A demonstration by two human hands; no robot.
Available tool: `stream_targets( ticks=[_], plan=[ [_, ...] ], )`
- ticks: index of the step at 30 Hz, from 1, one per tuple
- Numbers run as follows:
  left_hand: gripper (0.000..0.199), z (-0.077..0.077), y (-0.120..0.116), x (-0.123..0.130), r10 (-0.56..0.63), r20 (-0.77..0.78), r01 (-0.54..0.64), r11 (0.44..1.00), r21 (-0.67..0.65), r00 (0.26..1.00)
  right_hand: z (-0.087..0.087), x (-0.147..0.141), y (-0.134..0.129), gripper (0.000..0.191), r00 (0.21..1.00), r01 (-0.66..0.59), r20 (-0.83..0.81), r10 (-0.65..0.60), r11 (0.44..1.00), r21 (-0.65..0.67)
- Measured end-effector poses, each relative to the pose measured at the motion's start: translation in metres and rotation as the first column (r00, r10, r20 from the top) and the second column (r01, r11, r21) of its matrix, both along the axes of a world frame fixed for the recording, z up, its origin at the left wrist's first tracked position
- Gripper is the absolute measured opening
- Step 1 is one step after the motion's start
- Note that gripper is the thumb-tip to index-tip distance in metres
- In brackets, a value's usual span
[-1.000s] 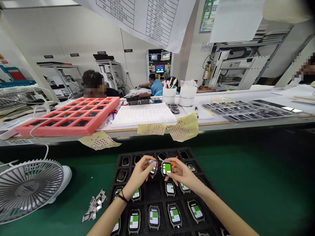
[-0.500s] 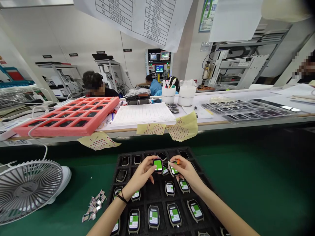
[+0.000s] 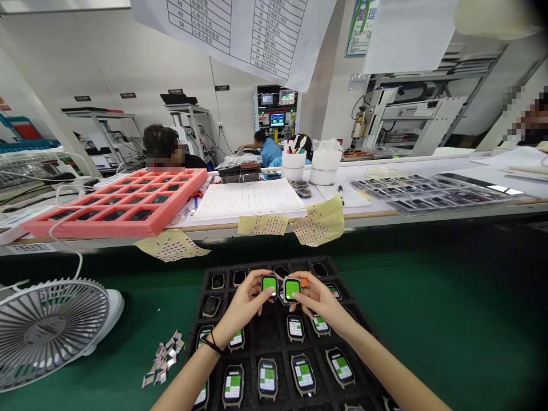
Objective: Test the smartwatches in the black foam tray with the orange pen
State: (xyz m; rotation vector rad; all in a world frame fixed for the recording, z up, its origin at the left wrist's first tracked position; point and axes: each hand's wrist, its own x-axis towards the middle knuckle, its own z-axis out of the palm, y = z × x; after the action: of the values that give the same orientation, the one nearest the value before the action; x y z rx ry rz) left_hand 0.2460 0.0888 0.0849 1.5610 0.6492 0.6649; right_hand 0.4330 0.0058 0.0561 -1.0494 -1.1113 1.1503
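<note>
Two smartwatch bodies without straps are held up side by side over a black foam tray point(image 3: 265, 331). My left hand point(image 3: 244, 299) is closed on a dark-rimmed smartwatch point(image 3: 269, 285) with a green screen, its thumb on the lower part of the glass. Closed on a light-rimmed smartwatch point(image 3: 292, 289), also lit green, is my right hand point(image 3: 319, 299), with its thumb at the lower screen edge. An orange piece point(image 3: 305, 279) shows by the right fingers. Beneath the hands, several watches point(image 3: 268, 378) lie in the tray's pockets, many with green and white screens, others dark.
A grey fan point(image 3: 51, 331) stands at left on the green mat, beside small scraps point(image 3: 163, 357). On the shelf ahead are a pink foam tray point(image 3: 115, 228), paper sheets point(image 3: 252, 200), white pen cups point(image 3: 293, 166) and a clear tray point(image 3: 432, 194). Other people sit beyond.
The right hand has moved left, bringing its watch next to the other one and turning its screen to face me; that screen is now largely green. The left hand's watch shifted slightly left.
</note>
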Motion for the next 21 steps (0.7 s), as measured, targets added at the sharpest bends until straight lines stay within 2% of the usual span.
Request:
stream_targets(
  ticks=[6, 12, 17, 21],
  plan=[
    [0.047, 0.001, -0.001, 0.001, -0.024, 0.021, 0.024, 1.000, -0.005, 0.999, 0.005, 0.000, -0.002, 0.037, 1.000, 0.001, -0.013, -0.001, 1.000, 0.004],
    [0.039, -0.003, -0.001, -0.001, 0.007, 0.000, -0.006, 0.997, 0.082, 1.000, 0.011, -0.002, -0.005, 0.035, 1.000, 0.006, -0.026, -0.007, 1.000, -0.008],
    [0.050, 0.002, -0.003, -0.002, -0.072, -0.006, 0.073, 0.997, 0.010, 0.997, 0.011, -0.001, -0.005, 0.033, 1.000, 0.017, -0.005, -0.017, 1.000, -0.022],
    [0.050, 0.003, -0.003, -0.001, -0.083, 0.017, 0.083, 0.996, 0.020, 0.996, 0.010, 0.000, -0.005, 0.032, 0.999, 0.035, 0.002, -0.035, 0.999, -0.027]
  ],
)
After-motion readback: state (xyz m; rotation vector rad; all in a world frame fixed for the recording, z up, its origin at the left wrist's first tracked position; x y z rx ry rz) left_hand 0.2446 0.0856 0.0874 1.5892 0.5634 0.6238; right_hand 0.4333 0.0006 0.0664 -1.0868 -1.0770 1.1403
